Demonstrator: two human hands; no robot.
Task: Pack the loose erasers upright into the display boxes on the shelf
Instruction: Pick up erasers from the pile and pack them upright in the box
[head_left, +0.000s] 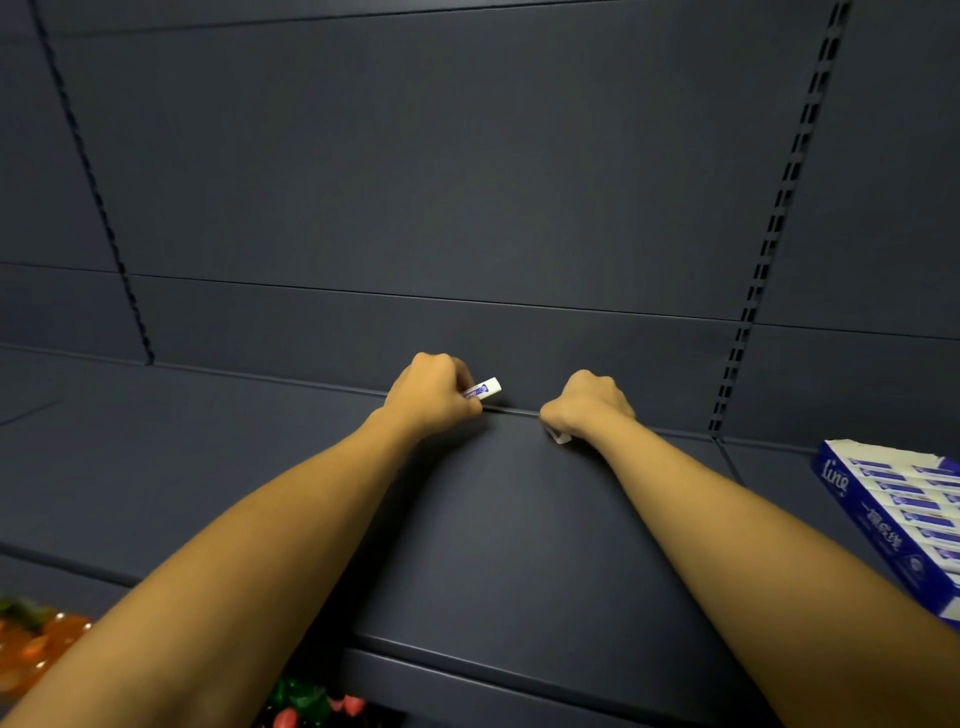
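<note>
Left hand (435, 391) grips an eraser (483, 388) — right hand (587, 405) curls over another.

Display box (893, 525) on shelf (519, 545), far right of both hands

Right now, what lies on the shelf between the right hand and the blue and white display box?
Nothing: the head view shows only bare dark grey shelf between the right hand and the blue and white cardboard display box.

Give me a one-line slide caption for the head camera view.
Left hand grips an eraser, right hand another, at the shelf back; display box right.
</note>
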